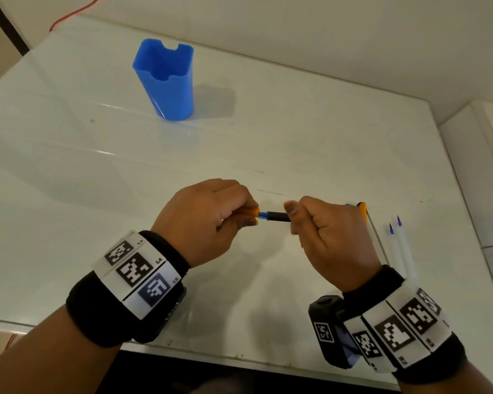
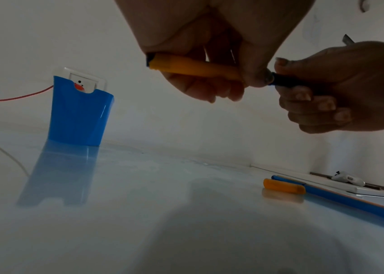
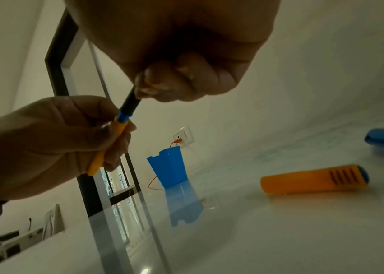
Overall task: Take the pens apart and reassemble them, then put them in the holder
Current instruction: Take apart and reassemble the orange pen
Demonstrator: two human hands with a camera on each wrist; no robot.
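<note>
My left hand (image 1: 249, 216) grips an orange pen cap (image 2: 193, 68) in its curled fingers. The right hand (image 1: 292, 216) is a fist round the pen's body, and only the black grip section (image 1: 276, 216) shows. A short blue piece (image 3: 123, 117) sits between cap and grip. Both hands hover above the white table's near middle. The blue holder (image 1: 165, 81) stands upright at the far left, apart from the hands. A second orange cap (image 3: 312, 178) and a blue barrel (image 2: 350, 200) lie on the table by my right hand. Two clear refills (image 1: 399, 245) with blue tips lie further right.
The glossy white table (image 1: 239, 143) meets a white wall at the back and a white ledge (image 1: 484, 172) on the right. A red wire (image 1: 69, 15) runs to a wall socket (image 3: 182, 136) behind the holder. Black wrist bands with printed markers sit on both wrists.
</note>
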